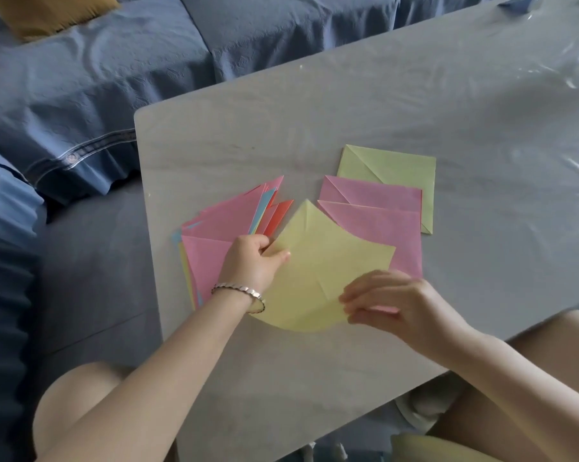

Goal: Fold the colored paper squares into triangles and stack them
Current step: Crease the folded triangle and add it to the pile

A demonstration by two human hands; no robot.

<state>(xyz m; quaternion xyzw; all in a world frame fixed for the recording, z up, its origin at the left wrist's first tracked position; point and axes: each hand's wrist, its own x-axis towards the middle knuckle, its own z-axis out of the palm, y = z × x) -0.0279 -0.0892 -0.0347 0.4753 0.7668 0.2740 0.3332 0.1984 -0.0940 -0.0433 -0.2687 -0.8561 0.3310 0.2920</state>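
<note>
Head view: yellow paper square [318,261] at frame centre, held over the grey bench [414,111]. Left hand [253,261] fingers pinch its left corner; right hand [391,300] fingers pinch its lower right edge. Fanned stack of pink, blue and red sheets [228,221] left of centre, under the left hand. Folded pink pieces [381,208] and a folded green piece [398,168] lie upper right of centre, overlapping. Bracelet [240,290] on left wrist.

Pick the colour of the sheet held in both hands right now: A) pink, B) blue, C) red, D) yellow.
D: the left hand and the right hand both grip the yellow sheet, which curves up off the table between the mixed stack and the pink sheets.
</note>
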